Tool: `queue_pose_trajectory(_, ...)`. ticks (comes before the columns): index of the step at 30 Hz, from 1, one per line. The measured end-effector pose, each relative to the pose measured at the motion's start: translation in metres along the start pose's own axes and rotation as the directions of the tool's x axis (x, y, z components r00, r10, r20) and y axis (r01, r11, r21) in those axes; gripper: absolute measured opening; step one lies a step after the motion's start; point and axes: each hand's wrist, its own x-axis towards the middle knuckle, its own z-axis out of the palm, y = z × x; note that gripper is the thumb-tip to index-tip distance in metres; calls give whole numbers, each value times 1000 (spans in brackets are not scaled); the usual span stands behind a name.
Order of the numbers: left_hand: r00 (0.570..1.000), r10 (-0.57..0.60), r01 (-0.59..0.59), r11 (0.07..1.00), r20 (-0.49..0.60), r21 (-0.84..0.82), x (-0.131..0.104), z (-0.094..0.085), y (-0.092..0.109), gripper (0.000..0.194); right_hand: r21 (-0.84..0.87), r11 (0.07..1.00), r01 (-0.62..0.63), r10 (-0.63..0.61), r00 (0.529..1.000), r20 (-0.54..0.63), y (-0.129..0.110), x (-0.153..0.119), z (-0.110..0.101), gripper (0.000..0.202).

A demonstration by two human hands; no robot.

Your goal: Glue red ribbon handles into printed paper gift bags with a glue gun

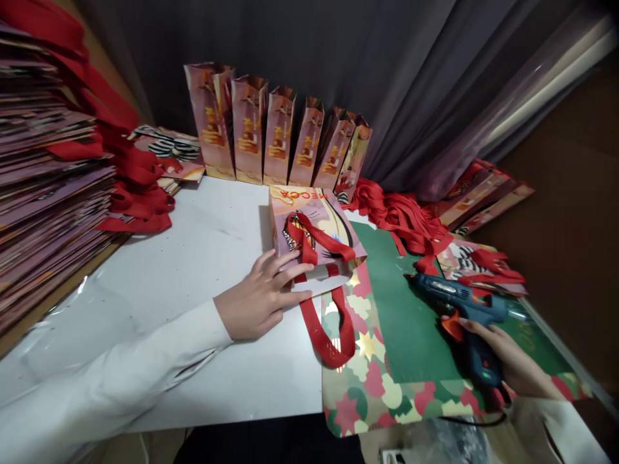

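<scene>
A paper bag (314,219) printed with MECCA and a butterfly lies flat, its mouth toward me. One red ribbon handle (333,351) hangs out from the mouth over the table and mat; another red ribbon lies looped on the bag's face. My left hand (264,296) rests with spread fingers at the bag's left mouth edge, fingertips on the bag. At the right, my right hand (503,351) is wrapped round a dark blue glue gun (476,303) with an orange trigger, its nozzle pointing left above the green mat, apart from the bag.
Several upright bags (249,132) stand in a row at the back. Stacked flat bags (53,187) with red ribbons rise at the left. Behind the patterned green mat (411,328) lies a red ribbon heap (396,212). More bags (483,193) stand at the right; a cable hangs at the front.
</scene>
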Motion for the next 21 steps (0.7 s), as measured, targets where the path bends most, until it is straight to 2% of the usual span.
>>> queue_pose_trajectory(3,1000,-7,7,1000,3,-5,0,-1,0,57,-326,945,20,-30,999,-26,-2,5,-3,43)
queue_pose_trajectory(6,1000,-9,9,1000,2,-7,1,-1,0,57,-691,716,97,-167,985,-35,-19,-4,5,43)
queue_pose_trajectory(7,1000,-7,7,1000,2,-6,1,-2,0,57,-766,636,90,-228,971,-75,-29,-11,12,41)
queue_pose_trajectory(8,1000,-5,5,1000,2,-6,1,-2,0,57,-816,567,112,-351,929,-116,-40,-18,22,39)
queue_pose_trajectory(9,1000,-1,1,1000,2,-5,1,-2,0,57,-828,536,167,-479,867,-135,-53,-25,34,39)
queue_pose_trajectory(10,1000,2,-2,1000,1,-4,1,-2,0,57,-786,562,256,-573,807,-147,-67,-32,48,39)
queue_pose_trajectory(11,1000,5,-5,1000,0,-3,1,-3,0,57,-688,593,418,-630,773,-75,-81,-39,64,38)
queue_pose_trajectory(12,1000,6,-6,1000,-2,-2,1,-3,0,57,-550,611,569,-636,767,87,-95,-44,81,37)
queue_pose_trajectory(13,1000,7,-7,1000,-3,-1,1,-3,0,57,-442,625,644,-599,758,259,-108,-47,98,36)
queue_pose_trajectory(14,1000,6,-6,1000,-3,0,2,-3,1,57,-403,626,668,-561,744,363,-118,-49,114,37)
queue_pose_trajectory(15,1000,6,-6,1000,-2,1,2,-3,1,57,-435,603,669,-537,743,399,-127,-49,129,38)
queue_pose_trajectory(17,1000,7,-7,1000,3,9,2,-4,1,57,-553,545,630,-501,774,388,-139,-47,153,37)
queue_pose_trajectory(19,1000,12,-12,1000,15,21,2,-5,0,57,-628,501,595,-499,792,351,-145,-42,165,33)
queue_pose_trajectory(21,999,23,-24,999,39,30,2,-5,-1,59,-595,511,621,-518,775,363,-145,-39,163,29)
